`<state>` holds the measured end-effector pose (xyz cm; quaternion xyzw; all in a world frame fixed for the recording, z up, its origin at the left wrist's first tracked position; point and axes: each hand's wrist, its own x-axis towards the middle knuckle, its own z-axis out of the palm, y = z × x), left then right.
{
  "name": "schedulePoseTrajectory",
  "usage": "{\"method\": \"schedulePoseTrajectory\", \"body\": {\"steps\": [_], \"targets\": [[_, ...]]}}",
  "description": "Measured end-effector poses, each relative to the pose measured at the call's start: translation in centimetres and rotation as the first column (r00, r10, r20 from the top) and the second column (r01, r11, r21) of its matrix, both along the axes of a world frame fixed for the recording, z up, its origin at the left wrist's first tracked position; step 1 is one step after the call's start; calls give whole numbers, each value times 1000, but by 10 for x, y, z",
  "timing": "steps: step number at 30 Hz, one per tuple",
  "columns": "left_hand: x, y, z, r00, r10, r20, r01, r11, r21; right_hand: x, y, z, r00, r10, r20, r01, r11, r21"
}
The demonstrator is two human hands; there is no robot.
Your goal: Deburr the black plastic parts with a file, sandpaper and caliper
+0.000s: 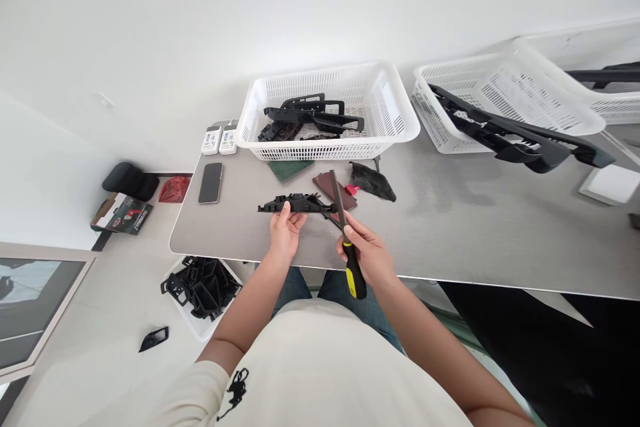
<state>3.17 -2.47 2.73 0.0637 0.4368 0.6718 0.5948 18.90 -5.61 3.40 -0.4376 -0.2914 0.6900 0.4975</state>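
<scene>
Your left hand (286, 233) was closed around a ribbed, angular black plastic part (295, 203), with the thumb on top of it. Your right hand (367, 257) gripped the yellow-and-black handle (355, 273) of a flat steel file (337, 193). The file's long, dark blade rose past the part's right end, though it could not be told whether the 2 touched.

Just beyond your hands, on the gray table (425, 240), lay a brown abrasive sheet (333, 190), a green scouring pad (289, 170) and a crumpled black cloth (373, 181). A phone (211, 183) and 2 white boxy devices (220, 139) sat to the left. A white plastic mesh basket (325, 73) held similar black parts (313, 117). A second white basket (450, 80) stood to the right, with a long black piece (500, 130) resting across it.

On the pale floor (110, 340) to your left, a white crate (203, 287) held a heap of black frames (203, 287), and a single black piece (154, 339) lay nearby. Farther off were a red bag (174, 189) and a printed box (121, 213).
</scene>
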Motion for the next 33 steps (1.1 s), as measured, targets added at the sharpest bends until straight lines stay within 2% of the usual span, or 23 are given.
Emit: {"method": "schedulePoseTrajectory", "body": {"steps": [3,7,12,17,21,24,27,30,33], "targets": [[2,0,2,1000,-12,-13,12,1000,-2,-1,5,5,999,-33,-37,33,999,-5],[1,-1,1,1000,-18,3,18,1000,20,-2,8,6,997,-7,-74,6,1000,-22],[4,-2,0,992,-130,-6,130,992,8,-4,7,-1,998,34,-50,-35,999,-19],[7,-5,0,971,-232,-54,233,972,18,-4,6,-10,996,79,49,-79,997,-5],[7,-6,-2,956,-257,-144,264,964,30,-1,7,-18,967,89,238,-108,992,69],[5,-5,-4,942,-223,-249,239,970,35,9,6,-20,877,25,480,-175,947,269],[2,-4,-6,920,-171,-353,201,978,52,22,0,-16,692,-99,715,-350,820,452],[0,-5,-10,884,-159,-439,198,979,46,31,-8,-10,500,-197,843,-535,696,479],[-1,-5,-13,854,-173,-491,223,974,44,32,-12,-9,365,-291,884,-628,624,465]]}}
